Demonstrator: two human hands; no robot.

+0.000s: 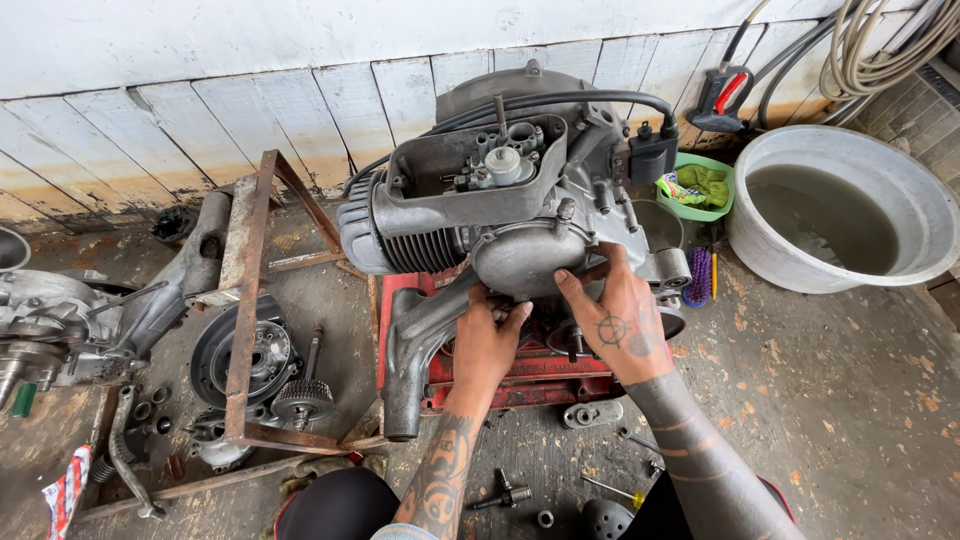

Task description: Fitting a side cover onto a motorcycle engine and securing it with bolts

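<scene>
Scooter engine [500,210] sits on a red stand [520,375], long axis running left–right, directly ahead of both hands. Left hand [487,340] is curled closed at the lower edge of the rounded side cover [525,258] — probably pinching a small fastener, hidden from view. Right hand [615,320] lies open, fingers spread on the cover's right flank.

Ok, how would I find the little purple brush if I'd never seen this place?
Look for the big grey tub of murky water on the right. Just left of it, on the floor, sits a green bowl with rags inside. The purple brush lies right below that bowl, beside the grey engine both hands touch; it is the only purple, bristly thing among all the metal parts.
</scene>
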